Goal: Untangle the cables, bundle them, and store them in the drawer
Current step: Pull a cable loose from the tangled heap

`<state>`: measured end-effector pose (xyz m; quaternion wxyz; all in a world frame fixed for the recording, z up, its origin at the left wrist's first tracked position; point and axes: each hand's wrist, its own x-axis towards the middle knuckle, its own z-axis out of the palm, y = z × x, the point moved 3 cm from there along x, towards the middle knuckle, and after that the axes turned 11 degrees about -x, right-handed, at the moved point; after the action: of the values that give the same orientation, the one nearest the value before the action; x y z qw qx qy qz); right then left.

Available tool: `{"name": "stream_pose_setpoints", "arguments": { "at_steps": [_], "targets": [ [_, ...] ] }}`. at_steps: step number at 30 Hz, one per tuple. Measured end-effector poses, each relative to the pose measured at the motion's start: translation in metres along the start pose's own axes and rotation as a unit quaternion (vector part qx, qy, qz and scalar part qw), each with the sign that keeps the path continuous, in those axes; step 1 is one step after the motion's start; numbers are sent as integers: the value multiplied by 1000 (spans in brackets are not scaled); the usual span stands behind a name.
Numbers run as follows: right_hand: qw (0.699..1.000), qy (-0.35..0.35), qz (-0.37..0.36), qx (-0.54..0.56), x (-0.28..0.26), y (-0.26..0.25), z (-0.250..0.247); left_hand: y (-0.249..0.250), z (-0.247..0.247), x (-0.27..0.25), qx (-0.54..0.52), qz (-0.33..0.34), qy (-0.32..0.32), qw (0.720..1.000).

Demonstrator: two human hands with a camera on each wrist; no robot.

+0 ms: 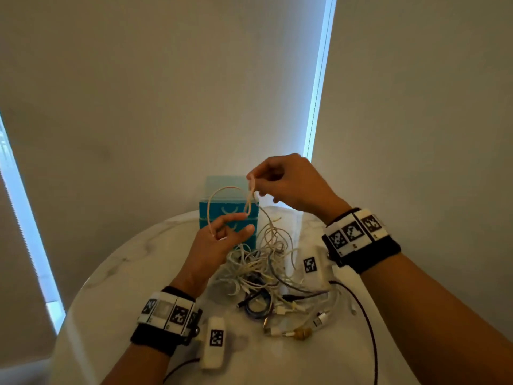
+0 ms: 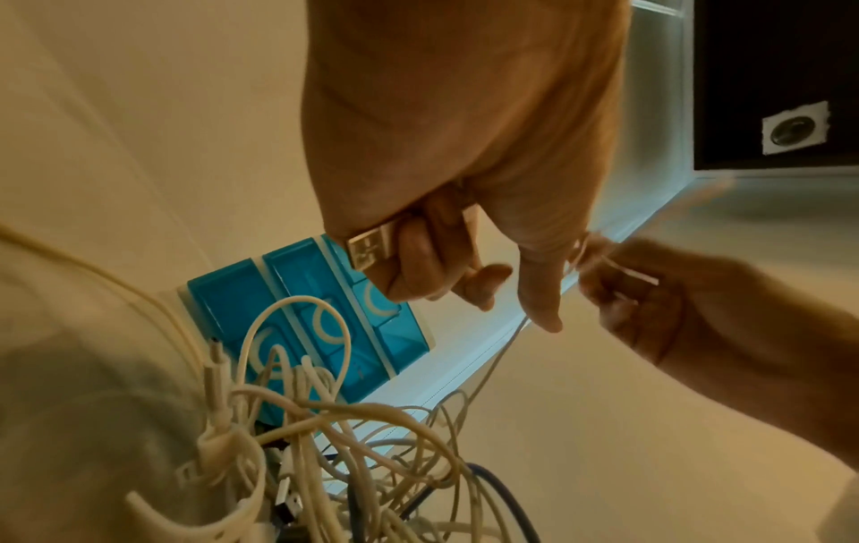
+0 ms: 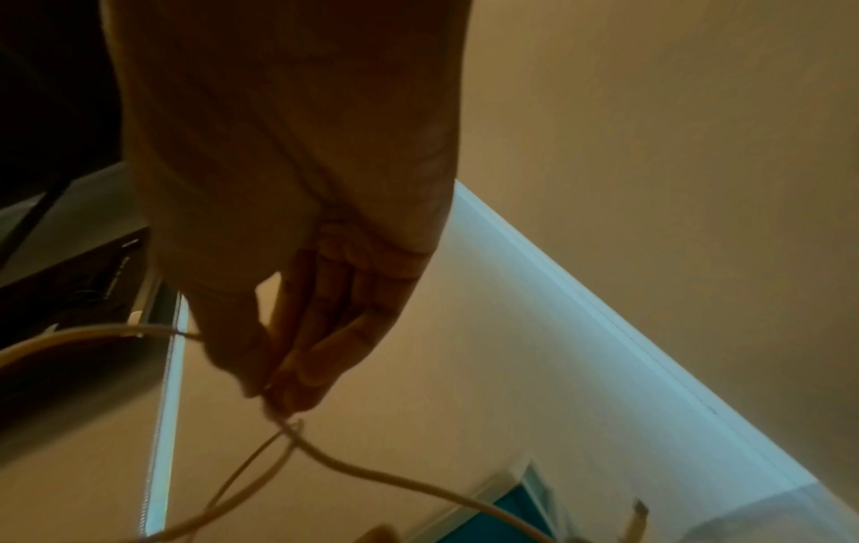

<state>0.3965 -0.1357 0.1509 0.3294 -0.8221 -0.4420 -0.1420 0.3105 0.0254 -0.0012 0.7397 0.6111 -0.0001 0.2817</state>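
A tangle of white cables (image 1: 258, 266) lies on the round marble table (image 1: 133, 262) in front of a blue drawer unit (image 1: 229, 211). My right hand (image 1: 259, 183) is raised above the pile and pinches a cream cable (image 1: 222, 190) that arcs over to my left hand (image 1: 236, 225). In the left wrist view my left hand (image 2: 446, 264) grips that cable's USB plug (image 2: 372, 250) in its curled fingers, index finger stretched out. The right wrist view shows the right fingertips (image 3: 288, 396) pinching the crossing cream cable (image 3: 353, 466).
Dark and white cables with loose plugs (image 1: 294, 315) spread across the near side of the table. A thin dark lead (image 1: 366, 323) runs from my right wrist unit toward the table's near edge. Walls and bright window strips stand behind the drawer unit.
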Motion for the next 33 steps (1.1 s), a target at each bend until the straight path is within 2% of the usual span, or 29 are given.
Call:
{"name": "stream_pose_setpoints", "arguments": {
  "at_steps": [2, 8, 10, 13, 15, 16, 18, 20, 22, 25, 30, 33],
  "targets": [
    [998, -44, -23, 31, -4, -12, 13, 0, 4, -3, 26, 7, -6, 1000],
    [980, -80, -33, 181, -14, -26, 27, 7, 9, -4, 18, 37, 27, 999],
    [976, -93, -34, 193, -18, -28, 34, 6, 9, -4, 23, 46, 28, 998],
    [974, -37, -10, 225, -19, -16, 40, 7, 5, -2, 34, 69, 44, 996],
    [961, 13, 58, 271, -18, 7, 47, 10, 0, 0, 13, 84, 67, 994],
    [955, 12, 100, 280, -21, 19, 56, 11, -3, 1, 9, 90, 79, 993],
    [957, -43, 167, 235, -30, 46, 81, 13, -8, 1, 4, 107, 99, 989],
    [965, -104, 190, 147, -40, 68, 101, 16, -11, 1, -16, 122, 129, 984],
    [974, -131, 169, 77, -44, 74, 106, 19, -13, 1, -33, 140, 144, 979],
    [982, -144, 116, 29, -39, 64, 94, 21, -11, -1, -30, 165, 141, 976],
    [971, -226, 73, -39, -26, 44, 82, 20, -14, 2, -15, 155, 134, 979],
    [976, -191, 78, -73, -23, 46, 69, 23, -12, 1, -30, 147, 128, 980]
  ]
}}
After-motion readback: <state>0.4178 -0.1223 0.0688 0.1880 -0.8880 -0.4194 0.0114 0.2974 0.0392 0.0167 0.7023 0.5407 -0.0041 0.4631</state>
